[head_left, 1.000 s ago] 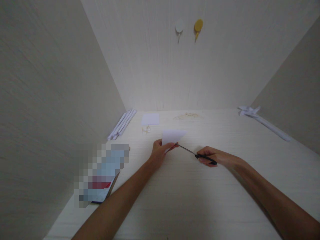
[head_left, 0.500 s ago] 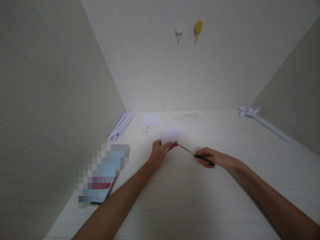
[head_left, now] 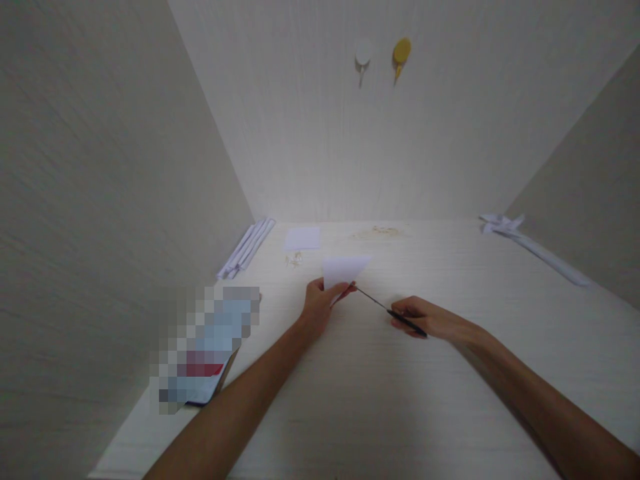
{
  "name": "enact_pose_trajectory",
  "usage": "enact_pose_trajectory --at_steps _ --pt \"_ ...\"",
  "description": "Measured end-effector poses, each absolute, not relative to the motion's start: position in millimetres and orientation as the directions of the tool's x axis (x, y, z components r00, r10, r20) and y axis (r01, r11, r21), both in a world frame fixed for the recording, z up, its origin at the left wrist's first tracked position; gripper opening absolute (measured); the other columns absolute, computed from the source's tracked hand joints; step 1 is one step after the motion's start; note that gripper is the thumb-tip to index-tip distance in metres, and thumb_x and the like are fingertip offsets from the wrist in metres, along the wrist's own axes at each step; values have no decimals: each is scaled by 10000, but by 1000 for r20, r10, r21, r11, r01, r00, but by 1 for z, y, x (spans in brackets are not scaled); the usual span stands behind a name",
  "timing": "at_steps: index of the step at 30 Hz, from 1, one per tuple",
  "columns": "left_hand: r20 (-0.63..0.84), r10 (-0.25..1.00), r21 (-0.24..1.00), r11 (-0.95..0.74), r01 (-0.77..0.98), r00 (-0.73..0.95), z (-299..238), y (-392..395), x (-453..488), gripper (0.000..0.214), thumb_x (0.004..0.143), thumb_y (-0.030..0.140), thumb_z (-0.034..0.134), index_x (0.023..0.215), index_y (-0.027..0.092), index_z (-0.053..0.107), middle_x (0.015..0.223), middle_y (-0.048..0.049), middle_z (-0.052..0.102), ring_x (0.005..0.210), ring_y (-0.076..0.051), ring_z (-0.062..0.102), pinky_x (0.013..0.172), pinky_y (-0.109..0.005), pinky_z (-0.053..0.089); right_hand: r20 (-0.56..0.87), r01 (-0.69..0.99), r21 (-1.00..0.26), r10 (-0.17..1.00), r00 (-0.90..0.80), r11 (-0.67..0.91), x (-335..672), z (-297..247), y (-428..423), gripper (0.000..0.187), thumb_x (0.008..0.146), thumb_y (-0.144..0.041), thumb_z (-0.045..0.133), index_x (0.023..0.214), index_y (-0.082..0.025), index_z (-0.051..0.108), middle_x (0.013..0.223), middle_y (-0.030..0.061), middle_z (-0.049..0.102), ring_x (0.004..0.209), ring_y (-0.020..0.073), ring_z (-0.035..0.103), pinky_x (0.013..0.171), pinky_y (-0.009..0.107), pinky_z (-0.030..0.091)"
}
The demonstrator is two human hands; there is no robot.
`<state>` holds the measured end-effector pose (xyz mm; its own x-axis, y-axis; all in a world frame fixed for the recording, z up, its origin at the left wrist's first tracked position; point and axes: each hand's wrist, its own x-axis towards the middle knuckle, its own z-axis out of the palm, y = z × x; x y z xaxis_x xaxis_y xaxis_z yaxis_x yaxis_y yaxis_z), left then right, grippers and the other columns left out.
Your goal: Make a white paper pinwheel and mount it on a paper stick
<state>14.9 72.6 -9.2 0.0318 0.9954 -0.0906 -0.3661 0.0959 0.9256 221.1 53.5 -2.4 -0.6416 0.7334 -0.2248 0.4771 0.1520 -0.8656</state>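
Note:
My left hand (head_left: 320,305) pinches the lower edge of a small white sheet of paper (head_left: 344,269), held just above the pale table (head_left: 380,393). In my right hand (head_left: 430,319) is a pair of black-handled scissors (head_left: 387,310), fingers closed through the handles. The thin blades point left and their tip meets the paper's lower edge beside my left fingertips.
A bundle of folded white strips (head_left: 246,247) lies at the back left, a white paper square (head_left: 302,237) and small scraps (head_left: 293,259) behind my hands. Long white strips (head_left: 530,245) lie along the right wall. A blurred packet (head_left: 203,347) rests at left. Two hooks (head_left: 401,51) hang on the back wall.
My right hand with the scissors has shifted slightly toward the left and up. The paper and my left hand stay nearly where they were.

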Motion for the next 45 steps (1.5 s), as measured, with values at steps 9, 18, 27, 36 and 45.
enact_pose_trajectory --at_steps 9,18,27,36,45 --pt "-63 997 936 71 -345 36 -16 76 13 82 578 174 657 637 117 649 661 -37 669 654 -132 621 744 -273 464 -242 520 -841 758 -606 147 219 -2 53 331 739 -425 473 544 -173 384 447 -56 361 404 61 313 391 201 224" --pt "-62 998 939 66 -337 23 -13 74 14 97 574 186 659 641 116 652 668 -42 672 669 -137 621 762 -281 455 -247 551 -819 770 -589 159 218 -2 51 362 753 -461 444 544 -174 373 458 -54 344 415 64 313 395 201 232" --pt "-74 997 944 73 -321 8 -14 75 14 88 566 178 653 628 116 652 655 -46 670 654 -142 618 751 -290 457 -257 559 -813 764 -592 160 218 -3 51 368 751 -470 434 541 -176 366 455 -56 318 408 61 291 389 201 220" --pt "-90 996 923 92 -373 24 -9 73 14 95 568 170 648 644 114 649 664 -37 670 666 -131 618 777 -283 451 -225 524 -835 763 -605 169 218 -3 51 335 757 -423 440 543 -176 367 454 -51 355 414 65 312 401 205 235" --pt "-85 996 921 89 -380 25 -7 72 15 116 565 176 652 657 106 647 677 -43 669 670 -135 623 787 -292 451 -215 491 -854 742 -635 173 219 -1 51 332 774 -409 414 543 -173 373 449 -51 356 411 66 319 416 208 254"
